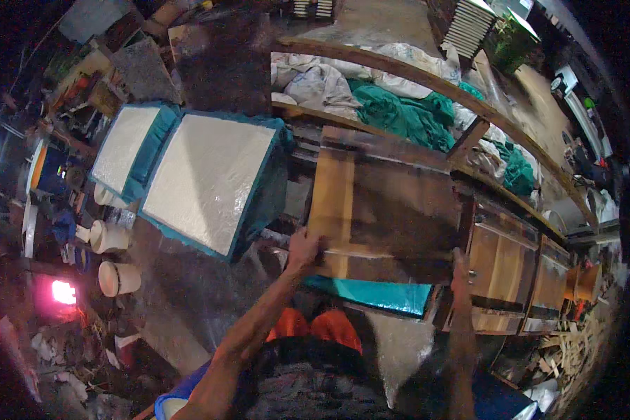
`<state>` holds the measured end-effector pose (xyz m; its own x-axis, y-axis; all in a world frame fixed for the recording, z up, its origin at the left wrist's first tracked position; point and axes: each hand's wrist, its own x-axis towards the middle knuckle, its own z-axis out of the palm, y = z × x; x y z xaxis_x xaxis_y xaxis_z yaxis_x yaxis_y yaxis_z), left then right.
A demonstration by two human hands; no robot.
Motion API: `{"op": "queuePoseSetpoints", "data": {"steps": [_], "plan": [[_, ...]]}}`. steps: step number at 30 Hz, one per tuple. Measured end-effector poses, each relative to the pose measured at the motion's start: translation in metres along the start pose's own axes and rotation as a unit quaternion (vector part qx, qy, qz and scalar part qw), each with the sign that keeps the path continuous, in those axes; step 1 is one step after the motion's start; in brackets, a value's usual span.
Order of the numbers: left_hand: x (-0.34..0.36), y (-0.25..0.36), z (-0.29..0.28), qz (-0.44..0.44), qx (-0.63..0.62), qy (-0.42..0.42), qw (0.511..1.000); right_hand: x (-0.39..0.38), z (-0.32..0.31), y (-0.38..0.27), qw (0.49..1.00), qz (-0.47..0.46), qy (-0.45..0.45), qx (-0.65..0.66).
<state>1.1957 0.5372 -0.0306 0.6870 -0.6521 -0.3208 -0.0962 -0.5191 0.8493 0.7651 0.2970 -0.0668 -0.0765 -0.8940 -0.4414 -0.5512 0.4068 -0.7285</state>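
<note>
A large wooden board [392,203], dark with a lighter strip at its left, is held in front of me over a box lined with teal cloth [378,294]. My left hand [304,248] grips its near left corner, fingers closed at the edge. My right hand [460,269] is at the near right edge of the board; it is blurred and its fingers are partly hidden. Part of the teal lining shows below the board's near edge; the rest lies hidden beneath. Left of the board, a broad white slab [206,171] sits in teal cloth.
A second white slab [124,148] in teal cloth stands farther left. More wooden boxes [500,262] line up at the right. Behind a wooden rail [392,66] lie white sacks and green cloth [406,108]. White buckets [119,278] stand at the left, near a bright pink glow.
</note>
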Motion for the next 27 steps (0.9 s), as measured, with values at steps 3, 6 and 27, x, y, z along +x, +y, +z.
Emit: {"op": "queuePoseSetpoints", "data": {"steps": [3,6,27], "plan": [[0.012,-0.012,-0.009,-0.006,-0.018,-0.02,1.0,-0.002,-0.008,0.069,0.949,-0.09,-0.127,0.274],[-0.007,-0.029,-0.019,-0.005,-0.012,-0.039,0.999,-0.06,0.007,0.072,0.987,-0.096,0.034,0.123],[-0.011,-0.078,-0.032,0.022,0.071,-0.041,0.996,-0.102,0.035,0.071,0.982,-0.117,0.146,-0.01]]}}
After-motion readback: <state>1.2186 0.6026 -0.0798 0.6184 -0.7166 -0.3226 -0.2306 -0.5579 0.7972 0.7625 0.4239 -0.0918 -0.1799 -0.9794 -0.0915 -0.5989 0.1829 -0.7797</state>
